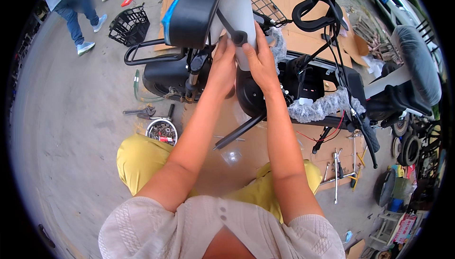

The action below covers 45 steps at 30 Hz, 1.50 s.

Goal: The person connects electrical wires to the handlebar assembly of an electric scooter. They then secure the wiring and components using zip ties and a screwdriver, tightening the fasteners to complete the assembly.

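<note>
Both my hands reach up to a white body panel (235, 8) on a black electric scooter (265, 88) that lies on cardboard. My left hand (223, 65) grips the panel's lower left edge, just under a black strap loop (238, 37). My right hand (259, 60) presses against the panel's right side. A black seat or case with a blue edge (192, 13) sits just left of the panel. The handlebar, wrapped in bubble film (322, 107), stretches to the right, with loose black cables (339, 46) hanging over it.
A metal bowl of small parts (162, 131) and pliers (140, 112) lie on the concrete to my left. Wrenches (337, 169) rest on cardboard at right. A black crate (129, 25) and a walking person (76, 3) are far left. Another scooter (412, 69) stands right.
</note>
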Tool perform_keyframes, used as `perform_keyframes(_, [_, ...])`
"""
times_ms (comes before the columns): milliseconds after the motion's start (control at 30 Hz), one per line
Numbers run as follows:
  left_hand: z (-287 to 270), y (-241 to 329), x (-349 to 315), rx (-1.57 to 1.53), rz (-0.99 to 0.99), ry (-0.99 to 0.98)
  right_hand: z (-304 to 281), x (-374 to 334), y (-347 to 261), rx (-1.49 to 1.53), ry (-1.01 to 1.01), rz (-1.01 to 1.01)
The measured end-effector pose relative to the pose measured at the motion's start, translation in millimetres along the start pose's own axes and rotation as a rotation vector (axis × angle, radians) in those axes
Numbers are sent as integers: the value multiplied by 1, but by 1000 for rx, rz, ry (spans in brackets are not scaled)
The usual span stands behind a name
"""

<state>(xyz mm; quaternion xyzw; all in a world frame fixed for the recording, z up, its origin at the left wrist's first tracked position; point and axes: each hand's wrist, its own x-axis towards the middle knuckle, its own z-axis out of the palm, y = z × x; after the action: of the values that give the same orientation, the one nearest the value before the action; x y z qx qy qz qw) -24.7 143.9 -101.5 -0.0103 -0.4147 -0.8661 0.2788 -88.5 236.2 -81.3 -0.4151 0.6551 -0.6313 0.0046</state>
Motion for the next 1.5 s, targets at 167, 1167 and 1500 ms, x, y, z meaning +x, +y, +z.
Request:
perform_keyframes(167, [-6, 2, 3, 5, 27, 37, 6, 2, -6, -24, -11, 42])
perform_keyframes(1167, [-13, -18, 6, 241, -6, 226, 10, 8, -3, 128, 91, 76])
perform_keyframes(1500, [-3, -4, 0, 224, 20, 89, 2, 11, -6, 165, 10, 154])
